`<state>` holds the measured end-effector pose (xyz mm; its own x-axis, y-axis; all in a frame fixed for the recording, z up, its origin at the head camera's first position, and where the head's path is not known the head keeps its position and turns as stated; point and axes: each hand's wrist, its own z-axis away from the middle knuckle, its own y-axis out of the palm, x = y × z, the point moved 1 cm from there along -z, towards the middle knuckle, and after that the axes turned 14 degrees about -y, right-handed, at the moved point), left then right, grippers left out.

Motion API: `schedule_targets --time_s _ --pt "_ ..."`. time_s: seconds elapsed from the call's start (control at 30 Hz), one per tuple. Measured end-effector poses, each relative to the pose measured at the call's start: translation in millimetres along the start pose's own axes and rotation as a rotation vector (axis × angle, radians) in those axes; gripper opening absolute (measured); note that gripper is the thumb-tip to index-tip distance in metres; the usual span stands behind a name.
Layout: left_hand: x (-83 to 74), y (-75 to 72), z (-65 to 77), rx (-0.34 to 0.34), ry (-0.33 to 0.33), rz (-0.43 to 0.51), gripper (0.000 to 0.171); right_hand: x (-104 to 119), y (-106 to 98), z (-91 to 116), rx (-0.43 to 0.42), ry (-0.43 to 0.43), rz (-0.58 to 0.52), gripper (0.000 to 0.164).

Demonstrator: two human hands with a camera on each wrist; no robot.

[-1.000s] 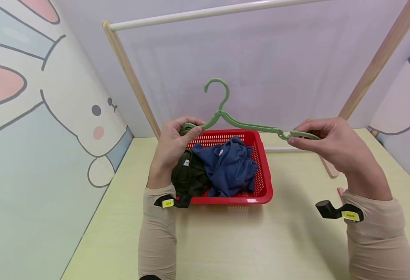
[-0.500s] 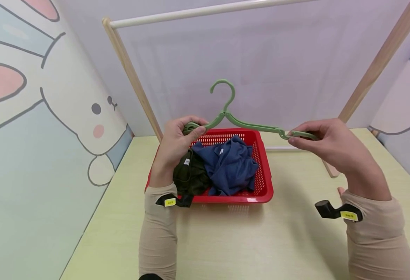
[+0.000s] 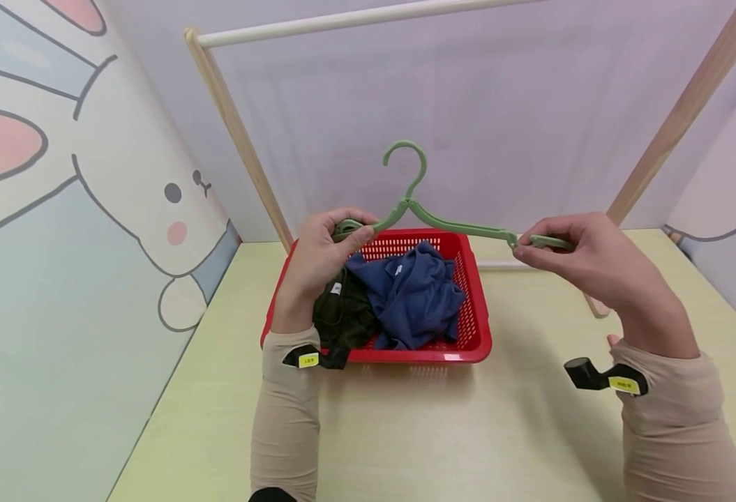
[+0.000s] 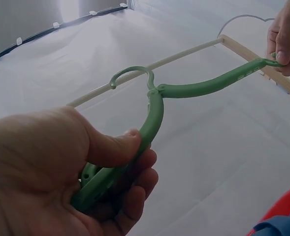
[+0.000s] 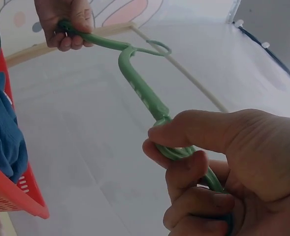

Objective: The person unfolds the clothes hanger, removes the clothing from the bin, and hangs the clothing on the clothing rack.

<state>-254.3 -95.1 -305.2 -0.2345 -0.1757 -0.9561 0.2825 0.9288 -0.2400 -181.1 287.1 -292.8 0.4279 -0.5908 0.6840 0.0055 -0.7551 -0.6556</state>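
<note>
A green plastic hanger (image 3: 462, 228), hook upward, spans between both hands above the basket's far edge. My left hand (image 3: 320, 258) grips one arm of it; in the left wrist view the thumb (image 4: 116, 147) lies along the green arm with fingers curled beneath. With thumb and fingers, my right hand (image 3: 584, 254) pinches the other arm near a narrow joint, and the right wrist view shows the green end piece (image 5: 211, 179) running back into the curled fingers. Below is a red basket (image 3: 482, 328) holding a blue garment (image 3: 414, 296) and a dark green garment (image 3: 345, 314).
Behind the basket stands a rack with a white rail (image 3: 342, 26) and wooden posts (image 3: 232, 118). The basket rests on a pale wooden table (image 3: 405, 432). A wall with a cartoon rabbit (image 3: 135, 188) borders the left side.
The hanger has shifted slightly right with my left hand. My right thumb and fingertips have moved over the joint, covering more of it. Basket and garments stay put.
</note>
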Motion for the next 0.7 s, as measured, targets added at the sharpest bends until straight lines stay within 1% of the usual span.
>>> schedule_targets --time_s 0.13,0.3,0.4,0.53,0.63,0.7 --pt "0.3 -1.0 0.4 0.011 0.012 -0.012 0.017 -1.6 -3.2 2.2 -0.03 -0.028 0.006 0.01" --pt "0.1 -1.6 0.3 0.016 0.04 -0.034 0.021 -2.6 -8.4 6.5 -0.056 -0.029 0.016 0.012" --pt "0.0 -3.3 -0.5 -0.017 0.062 -0.059 0.021 -2.3 -10.7 8.7 -0.065 -0.003 0.026 0.014" --pt "1.1 -5.4 -1.0 -0.087 0.098 -0.066 0.017 -2.3 -11.4 9.6 -0.066 0.011 0.007 0.016" --pt "1.6 -4.2 -0.8 -0.131 0.121 -0.042 0.016 -2.5 -10.3 8.7 -0.067 0.021 -0.005 0.018" --pt "1.5 -2.3 -0.9 -0.157 0.125 -0.01 0.016 -2.7 -9.6 7.9 -0.071 0.026 -0.002 0.019"
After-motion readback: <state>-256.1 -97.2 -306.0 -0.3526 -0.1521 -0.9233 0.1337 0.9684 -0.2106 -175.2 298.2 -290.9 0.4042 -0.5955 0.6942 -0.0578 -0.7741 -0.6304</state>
